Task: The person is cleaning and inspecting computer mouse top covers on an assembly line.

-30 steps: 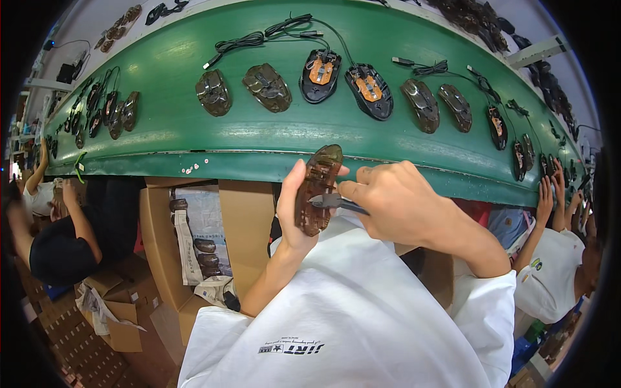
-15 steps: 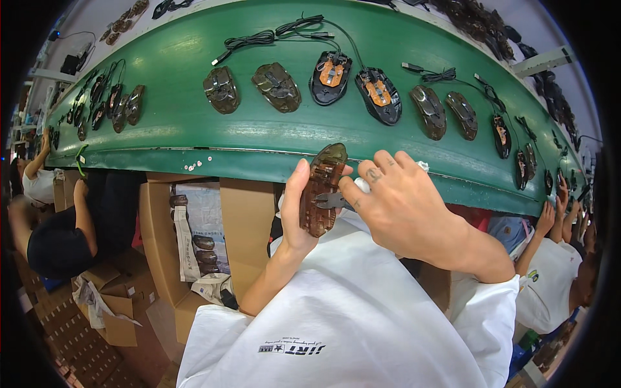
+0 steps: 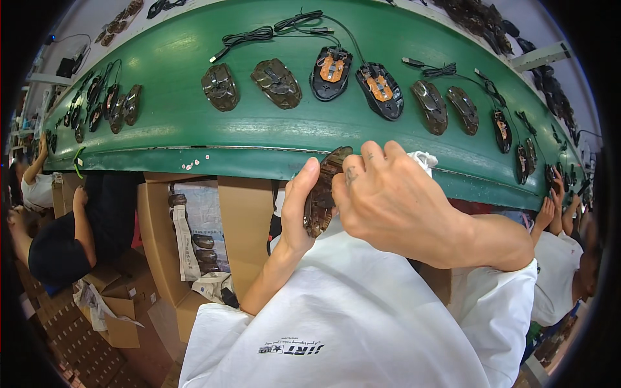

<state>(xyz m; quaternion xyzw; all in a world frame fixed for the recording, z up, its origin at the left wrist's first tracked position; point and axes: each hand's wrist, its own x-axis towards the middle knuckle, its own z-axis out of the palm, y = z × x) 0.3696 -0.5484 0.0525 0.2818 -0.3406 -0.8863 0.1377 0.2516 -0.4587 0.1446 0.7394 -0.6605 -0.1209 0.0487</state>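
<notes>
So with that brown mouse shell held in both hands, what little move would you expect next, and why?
Probably pressing the fingertips in to seat a part: the left hand grips the brown mouse shell upright on its edge, just in front of the green belt, while the right hand covers its inner side, hiding what it holds.

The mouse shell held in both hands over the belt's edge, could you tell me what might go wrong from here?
The mouse shell is pinched edge-on by the left hand beyond the green belt, so a slip might drop it toward the cardboard boxes below. The right hand hides the work spot, so its fingers could press off target. The nearest open mice trail loose cables that a reaching hand may snag.
</notes>
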